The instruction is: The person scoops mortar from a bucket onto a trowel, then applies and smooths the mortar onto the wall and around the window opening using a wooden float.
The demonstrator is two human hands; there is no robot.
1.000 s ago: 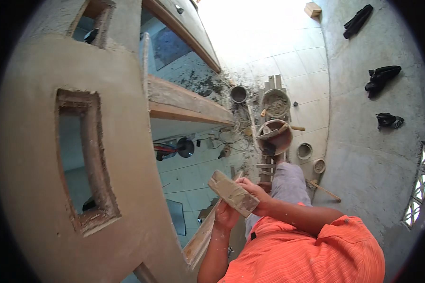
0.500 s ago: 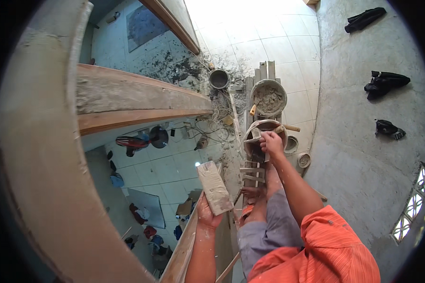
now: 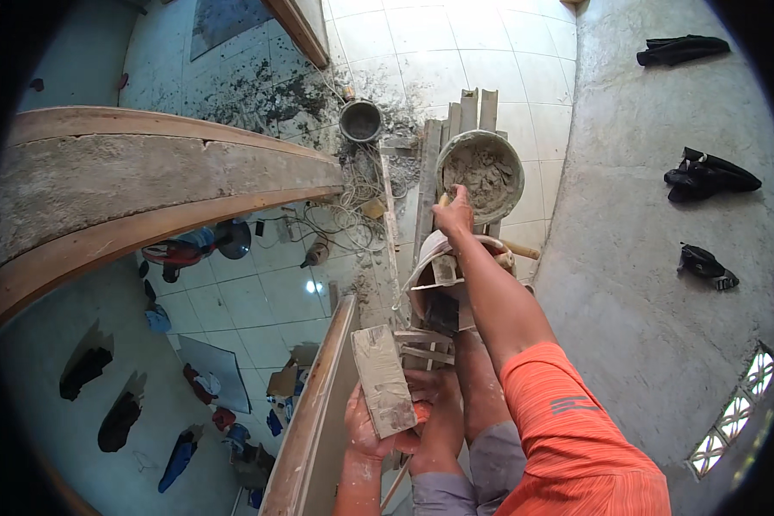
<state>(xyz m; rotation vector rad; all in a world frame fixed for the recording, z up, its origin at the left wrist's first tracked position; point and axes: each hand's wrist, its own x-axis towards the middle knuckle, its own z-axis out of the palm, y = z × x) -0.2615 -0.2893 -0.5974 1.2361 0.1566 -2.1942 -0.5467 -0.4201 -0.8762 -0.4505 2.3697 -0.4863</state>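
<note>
My left hand [image 3: 361, 419] holds a flat, plaster-smeared rectangular block [image 3: 382, 378] low at the centre, over my bare legs. My right arm stretches forward. My right hand [image 3: 454, 211] is closed on a yellowish handle at the near left rim of a grey bucket [image 3: 499, 185] of lumpy mortar; what the handle belongs to is mostly hidden. Just below that, a second bucket [image 3: 421, 301] holds pale and dark tools, partly behind my forearm. Both buckets rest on a narrow stand of weathered planks [image 3: 466, 112].
A wood-edged concrete wall top [image 3: 146, 181] crosses the left. A wooden edge [image 3: 305, 404] runs beside my left arm. Below are a tiled floor with debris, cables, a dark bucket [image 3: 359, 121], a fan and scattered clothes. Dark items hang on the right wall [image 3: 628, 215].
My right hand left the block, went to the lower bucket, then moved forward to the mortar bucket. My left hand kept the block. The view swung away from the wall with openings.
</note>
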